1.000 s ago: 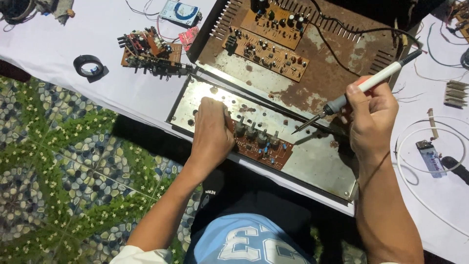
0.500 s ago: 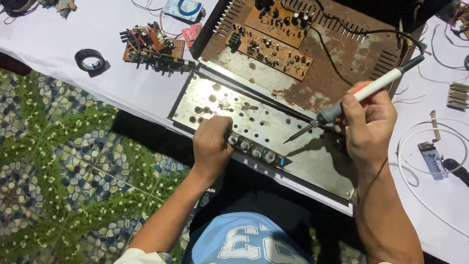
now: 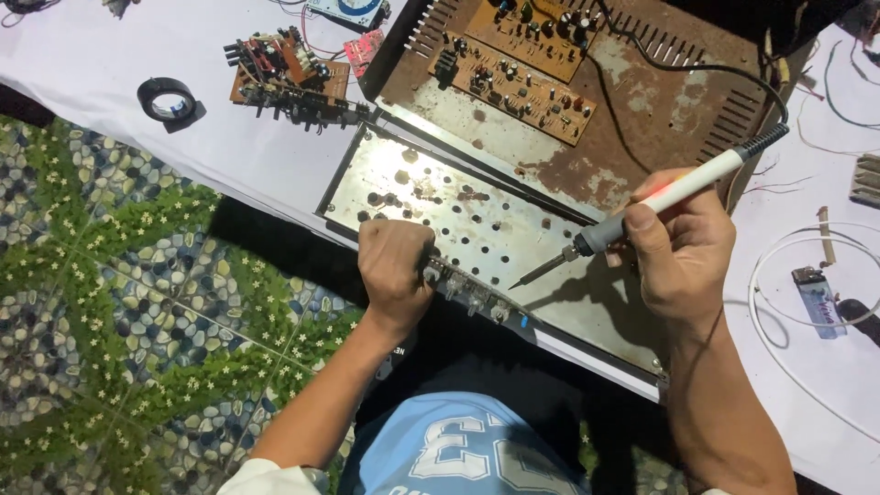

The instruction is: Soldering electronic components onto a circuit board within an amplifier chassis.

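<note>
The fingers of the left hand [image 3: 394,266] are curled shut over the near edge of the metal panel [image 3: 477,225], right at the left end of the row of knobs [image 3: 467,293], which now shows along that edge; a second ago the hand lay flat further up the panel, covering a small board there. The fingers of the right hand [image 3: 683,252] are clamped around the soldering iron [image 3: 665,197], held like a pen. Its tip hangs just above the panel's pierced face, near the knobs, a little lower and further left than half a second ago. The iron's black cord runs up and back over the rusty metal case [image 3: 642,110], which carries two brown circuit boards [image 3: 513,82]. The panel leans off the front of the case at the edge of the white counter [image 3: 119,55]. Further left on the counter lie another board with wires [image 3: 284,78] and a roll of black tape [image 3: 167,96]; to the right, a lighter [image 3: 816,298] inside a loop of white cable [image 3: 779,275].
</note>
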